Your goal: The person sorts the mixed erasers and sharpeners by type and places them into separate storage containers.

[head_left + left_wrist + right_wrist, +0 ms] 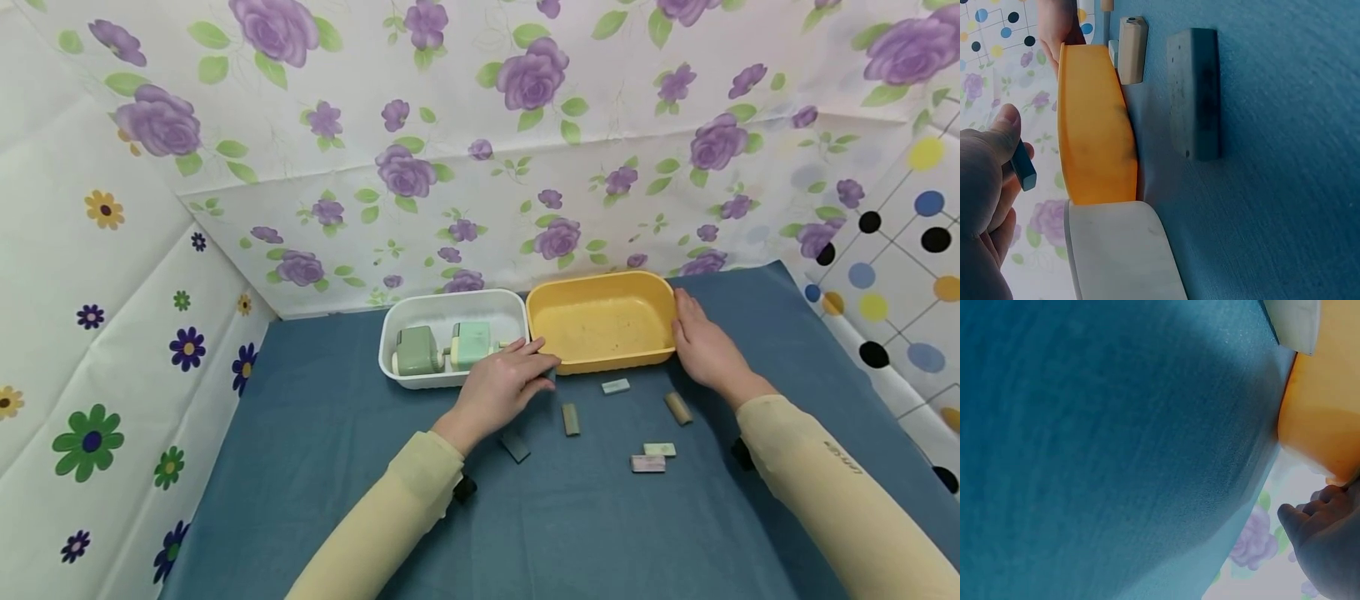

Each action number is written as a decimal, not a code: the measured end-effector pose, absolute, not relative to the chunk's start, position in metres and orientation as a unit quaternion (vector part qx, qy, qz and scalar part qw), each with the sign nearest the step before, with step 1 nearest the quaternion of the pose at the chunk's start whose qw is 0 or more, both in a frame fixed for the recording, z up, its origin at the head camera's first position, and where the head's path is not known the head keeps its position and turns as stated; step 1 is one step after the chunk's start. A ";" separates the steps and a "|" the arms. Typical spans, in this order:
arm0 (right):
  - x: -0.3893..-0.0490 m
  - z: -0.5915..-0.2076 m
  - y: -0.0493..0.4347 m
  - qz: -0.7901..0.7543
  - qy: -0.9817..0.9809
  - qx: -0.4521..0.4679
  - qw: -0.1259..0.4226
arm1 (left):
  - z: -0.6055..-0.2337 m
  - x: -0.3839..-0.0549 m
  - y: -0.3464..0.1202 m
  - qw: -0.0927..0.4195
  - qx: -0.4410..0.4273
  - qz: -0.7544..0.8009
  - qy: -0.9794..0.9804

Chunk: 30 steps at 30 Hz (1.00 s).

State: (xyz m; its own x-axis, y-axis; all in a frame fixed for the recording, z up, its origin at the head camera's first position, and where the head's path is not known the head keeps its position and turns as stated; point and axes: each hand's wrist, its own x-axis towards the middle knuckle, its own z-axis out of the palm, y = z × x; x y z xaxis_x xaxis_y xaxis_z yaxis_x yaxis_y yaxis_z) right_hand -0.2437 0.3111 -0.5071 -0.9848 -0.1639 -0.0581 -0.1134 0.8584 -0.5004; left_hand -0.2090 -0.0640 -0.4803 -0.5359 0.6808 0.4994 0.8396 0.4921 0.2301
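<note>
My left hand (501,385) is over the seam between the white bin (427,382) and the yellow bin (615,363). Between its thumb and fingers it pinches a small dark eraser-like block (1024,167), seen in the left wrist view. My right hand (708,346) lies along the yellow bin's right end, fingers fairly straight against the wall. Inside the white bin are a dark green box-shaped sharpener-like device (417,350) and a mint one (471,343), partly behind the left hand. The yellow bin holds no large thing.
Several small eraser-like blocks lie on the blue cloth before the bins: a dark one (515,446), an olive one (571,419), a pale blue one (615,386), a brown one (678,408), a pale green one (660,450) and a pinkish one (648,464). Flowered sheeting (337,225) stands behind.
</note>
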 end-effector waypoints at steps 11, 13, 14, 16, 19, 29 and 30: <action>-0.243 -0.507 0.311 -0.258 0.963 -0.070 0.045 | -0.478 -0.213 -0.061 0.169 -0.439 -0.215 -0.856; -0.243 -0.506 0.311 -0.258 0.962 -0.070 0.046 | -0.478 -0.214 -0.060 0.166 -0.436 -0.212 -0.859; -0.242 -0.506 0.311 -0.259 0.962 -0.071 0.046 | -0.478 -0.214 -0.060 0.165 -0.435 -0.211 -0.859; -0.242 -0.506 0.311 -0.260 0.962 -0.072 0.049 | -0.478 -0.215 -0.059 0.162 -0.432 -0.210 -0.862; -0.242 -0.506 0.312 -0.259 0.962 -0.074 0.050 | -0.477 -0.216 -0.057 0.159 -0.428 -0.208 -0.865; -0.242 -0.506 0.310 -0.257 0.962 -0.071 0.051 | -0.472 -0.223 -0.051 0.163 -0.414 -0.191 -0.875; -0.242 -0.506 0.310 -0.257 0.962 -0.072 0.051 | -0.471 -0.224 -0.051 0.163 -0.411 -0.190 -0.877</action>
